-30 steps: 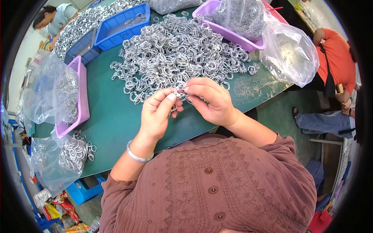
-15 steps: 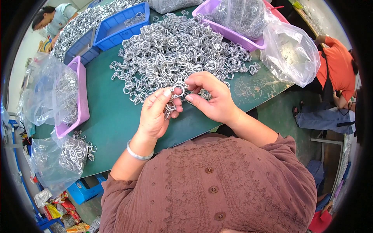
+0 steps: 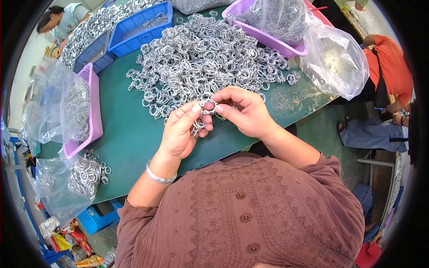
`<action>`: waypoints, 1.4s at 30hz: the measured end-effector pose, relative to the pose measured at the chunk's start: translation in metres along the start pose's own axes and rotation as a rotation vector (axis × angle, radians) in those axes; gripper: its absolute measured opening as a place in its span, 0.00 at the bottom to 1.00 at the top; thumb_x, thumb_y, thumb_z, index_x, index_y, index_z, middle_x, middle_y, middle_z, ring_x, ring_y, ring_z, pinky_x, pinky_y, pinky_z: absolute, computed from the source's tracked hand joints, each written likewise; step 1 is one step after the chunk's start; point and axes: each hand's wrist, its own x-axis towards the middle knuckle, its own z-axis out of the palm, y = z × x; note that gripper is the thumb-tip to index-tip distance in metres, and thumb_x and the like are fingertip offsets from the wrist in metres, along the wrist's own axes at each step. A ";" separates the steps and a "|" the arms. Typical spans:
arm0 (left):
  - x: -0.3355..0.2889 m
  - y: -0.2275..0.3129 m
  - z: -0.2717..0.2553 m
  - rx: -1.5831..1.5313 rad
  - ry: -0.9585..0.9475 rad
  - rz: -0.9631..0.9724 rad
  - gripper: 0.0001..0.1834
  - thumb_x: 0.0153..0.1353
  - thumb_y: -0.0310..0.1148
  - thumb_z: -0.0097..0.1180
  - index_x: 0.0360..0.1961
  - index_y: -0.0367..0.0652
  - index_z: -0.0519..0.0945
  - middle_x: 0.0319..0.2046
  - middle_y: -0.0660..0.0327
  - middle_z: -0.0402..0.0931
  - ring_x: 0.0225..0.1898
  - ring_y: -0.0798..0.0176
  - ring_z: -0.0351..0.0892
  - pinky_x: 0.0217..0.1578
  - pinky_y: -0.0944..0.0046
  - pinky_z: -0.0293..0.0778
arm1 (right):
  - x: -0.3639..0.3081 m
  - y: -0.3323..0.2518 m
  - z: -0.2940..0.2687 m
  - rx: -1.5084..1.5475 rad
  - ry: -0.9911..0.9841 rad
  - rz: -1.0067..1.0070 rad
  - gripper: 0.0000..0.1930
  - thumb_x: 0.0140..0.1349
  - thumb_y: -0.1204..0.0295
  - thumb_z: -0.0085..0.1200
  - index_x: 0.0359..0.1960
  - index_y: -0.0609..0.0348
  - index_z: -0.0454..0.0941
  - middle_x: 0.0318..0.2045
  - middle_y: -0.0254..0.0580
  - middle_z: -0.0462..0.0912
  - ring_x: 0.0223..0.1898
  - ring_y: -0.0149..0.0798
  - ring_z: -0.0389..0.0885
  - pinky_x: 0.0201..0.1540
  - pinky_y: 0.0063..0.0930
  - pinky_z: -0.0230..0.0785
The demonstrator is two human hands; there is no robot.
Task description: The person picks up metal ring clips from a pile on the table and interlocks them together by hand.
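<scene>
A silvery metal ring [image 3: 208, 104] stands between my two hands, above the near edge of a large heap of metal ring pieces [image 3: 196, 58]. My left hand [image 3: 181, 127] pinches the ring's left side between thumb and finger. Below it, more ring links [image 3: 197, 127] hang against my curled left fingers. My right hand [image 3: 246, 111] has thumb and forefinger closed on the ring's right side. How the ring and the links join is too small to tell.
Purple baskets [image 3: 94, 107] [image 3: 263, 41] with bagged metal pieces stand left and back right. Blue trays [image 3: 142, 36] sit at the back left. A plastic bag of rings [image 3: 85, 176] lies at the table's left corner. Other people are at the far left and right.
My right thumb and forefinger have come together onto the ring, where they were spread around it before. My left hand has shifted slightly right.
</scene>
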 end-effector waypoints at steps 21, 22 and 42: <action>-0.001 0.003 -0.001 -0.135 0.032 -0.187 0.15 0.60 0.38 0.44 0.36 0.36 0.74 0.22 0.62 0.72 0.22 0.68 0.69 0.20 0.74 0.65 | -0.001 -0.006 -0.003 0.157 -0.007 0.264 0.07 0.58 0.77 0.47 0.36 0.66 0.74 0.31 0.36 0.78 0.33 0.23 0.74 0.37 0.17 0.68; -0.001 0.003 -0.001 -0.146 0.034 -0.199 0.15 0.60 0.38 0.44 0.36 0.36 0.74 0.22 0.62 0.72 0.22 0.68 0.68 0.20 0.74 0.65 | -0.001 -0.006 -0.003 0.151 -0.015 0.269 0.07 0.57 0.77 0.47 0.35 0.66 0.74 0.31 0.36 0.78 0.33 0.24 0.74 0.37 0.17 0.68; -0.008 0.001 0.004 0.134 0.107 0.030 0.15 0.55 0.25 0.47 0.45 0.38 0.72 0.31 0.62 0.74 0.28 0.73 0.72 0.25 0.76 0.66 | -0.003 -0.002 -0.002 -0.090 0.013 0.001 0.11 0.49 0.83 0.52 0.37 0.63 0.73 0.30 0.35 0.75 0.32 0.25 0.73 0.35 0.18 0.67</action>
